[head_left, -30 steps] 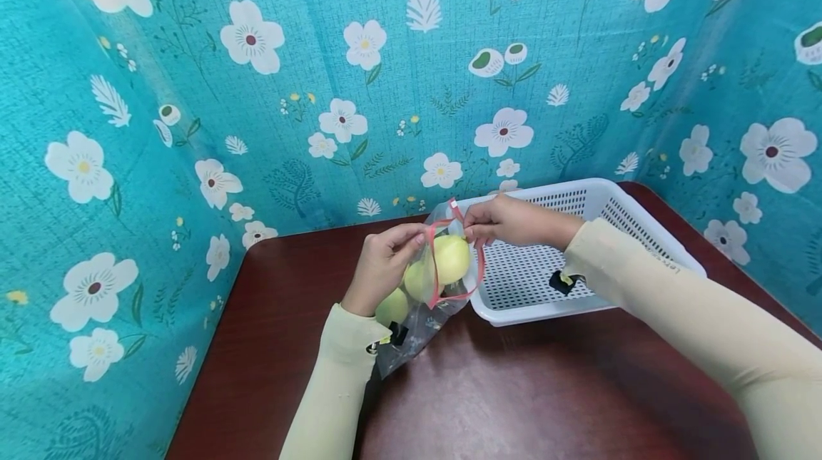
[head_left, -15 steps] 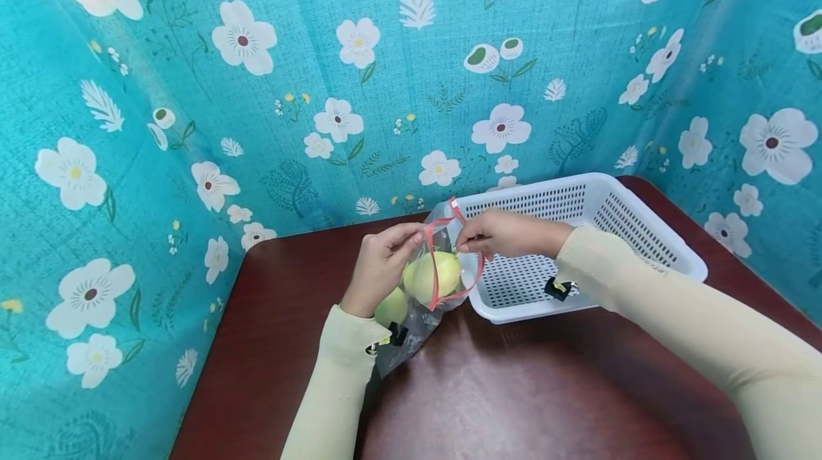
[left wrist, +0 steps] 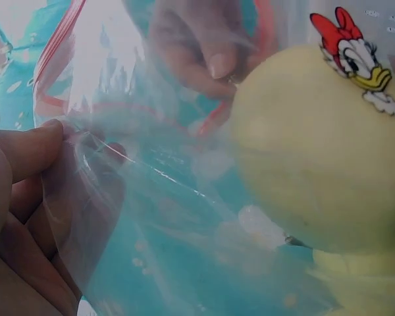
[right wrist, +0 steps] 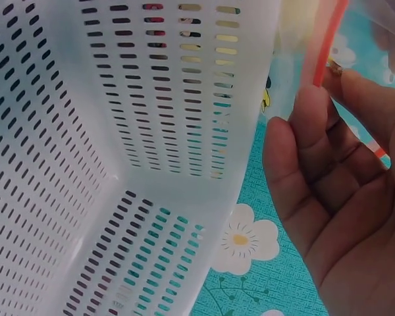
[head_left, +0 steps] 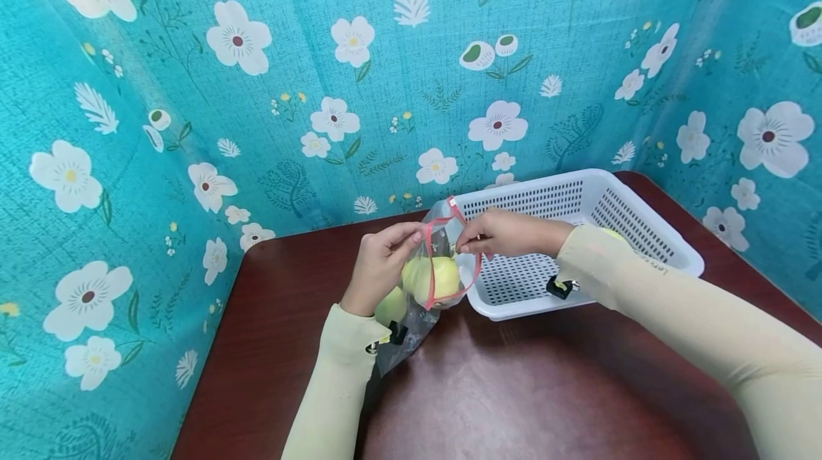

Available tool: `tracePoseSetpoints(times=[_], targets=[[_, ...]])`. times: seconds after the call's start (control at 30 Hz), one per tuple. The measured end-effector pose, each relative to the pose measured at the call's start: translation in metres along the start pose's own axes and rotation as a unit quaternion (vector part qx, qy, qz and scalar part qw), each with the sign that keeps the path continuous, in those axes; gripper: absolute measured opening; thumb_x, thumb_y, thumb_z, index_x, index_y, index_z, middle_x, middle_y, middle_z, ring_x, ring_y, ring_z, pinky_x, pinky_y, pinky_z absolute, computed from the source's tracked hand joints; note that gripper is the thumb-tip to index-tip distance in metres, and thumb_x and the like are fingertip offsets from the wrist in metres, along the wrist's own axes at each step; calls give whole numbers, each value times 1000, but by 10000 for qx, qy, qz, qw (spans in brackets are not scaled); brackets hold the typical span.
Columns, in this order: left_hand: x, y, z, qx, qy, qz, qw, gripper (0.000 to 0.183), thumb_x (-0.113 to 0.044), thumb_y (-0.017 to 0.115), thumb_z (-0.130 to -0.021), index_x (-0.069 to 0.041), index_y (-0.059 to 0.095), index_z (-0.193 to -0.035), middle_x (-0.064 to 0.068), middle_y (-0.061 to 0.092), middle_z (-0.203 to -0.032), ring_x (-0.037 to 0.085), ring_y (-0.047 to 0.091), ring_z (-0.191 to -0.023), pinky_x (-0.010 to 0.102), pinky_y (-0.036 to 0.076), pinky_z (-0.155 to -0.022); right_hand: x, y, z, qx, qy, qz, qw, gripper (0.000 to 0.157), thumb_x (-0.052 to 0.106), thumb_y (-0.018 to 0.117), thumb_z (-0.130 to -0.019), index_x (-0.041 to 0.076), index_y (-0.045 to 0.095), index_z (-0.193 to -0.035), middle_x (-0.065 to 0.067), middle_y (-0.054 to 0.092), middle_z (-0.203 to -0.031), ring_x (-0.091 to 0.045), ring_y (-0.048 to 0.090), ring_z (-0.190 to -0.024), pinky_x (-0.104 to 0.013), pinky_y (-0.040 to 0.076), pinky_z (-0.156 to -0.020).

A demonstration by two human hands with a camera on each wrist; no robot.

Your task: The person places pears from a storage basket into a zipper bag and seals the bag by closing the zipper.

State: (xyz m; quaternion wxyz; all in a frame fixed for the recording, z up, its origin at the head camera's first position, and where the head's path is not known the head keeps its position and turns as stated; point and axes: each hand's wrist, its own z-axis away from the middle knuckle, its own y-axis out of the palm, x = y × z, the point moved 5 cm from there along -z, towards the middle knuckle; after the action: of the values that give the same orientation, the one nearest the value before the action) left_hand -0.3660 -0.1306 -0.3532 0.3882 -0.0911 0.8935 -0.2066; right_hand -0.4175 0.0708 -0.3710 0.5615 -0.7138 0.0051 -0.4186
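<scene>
My left hand (head_left: 382,264) pinches the near-left rim of a clear plastic bag (head_left: 416,339) with a red zip strip (head_left: 431,267) around its mouth. Several yellow-green pears lie inside, one lower pear (head_left: 389,307) half hidden by the hand. My right hand (head_left: 514,230) reaches to the mouth's right side, with thumb and fingertips pinching the brown stem (right wrist: 334,67) of the uppermost pear (head_left: 442,282). Through the film, the left wrist view shows this pear (left wrist: 303,158) hanging by the pinching fingers. A cartoon duck (left wrist: 359,59) is printed on the bag.
A white slotted plastic basket (head_left: 507,312) stands right of the bag. One pear (head_left: 613,233) inside it is mostly covered by the right sleeve. The dark red table (head_left: 514,389) meets a blue flowered cloth (head_left: 385,89) along its back and sides.
The uppermost pear has sunk lower into the bag, and the right hand has shifted slightly left and down. The left hand keeps its grip on the rim. The head view has tilted slightly.
</scene>
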Motion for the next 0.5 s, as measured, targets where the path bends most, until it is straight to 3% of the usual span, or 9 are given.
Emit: tracePoseSetpoints(times=[0.13,0.3,0.5], targets=[[-2,0,0,-69,56,-25,10000,23,-25,62,-97,-11,73,-111,-2,72,-102,22,58,-65,27,44,-54,1,-3,1,-16,-73,161,9998,16,14,61,-98,12,74,-107,-3,69,-92,-20,64,-69,-28,54,-62],[-4,-1,1,-200,112,59,9997,21,-21,63,-96,-10,74,-110,-1,72,-101,24,59,-66,25,45,-56,0,-10,5,-145,-220,342,9991,15,16,62,-97,11,75,-104,1,68,-87,-9,60,-65,-27,53,-62],[-10,-4,1,-495,232,317,9980,19,-10,65,-93,-4,73,-110,5,72,-105,20,65,-80,24,51,-68,-5,-16,14,-395,133,441,9982,8,17,67,-94,15,73,-89,8,60,-72,-11,55,-63,-30,51,-58]])
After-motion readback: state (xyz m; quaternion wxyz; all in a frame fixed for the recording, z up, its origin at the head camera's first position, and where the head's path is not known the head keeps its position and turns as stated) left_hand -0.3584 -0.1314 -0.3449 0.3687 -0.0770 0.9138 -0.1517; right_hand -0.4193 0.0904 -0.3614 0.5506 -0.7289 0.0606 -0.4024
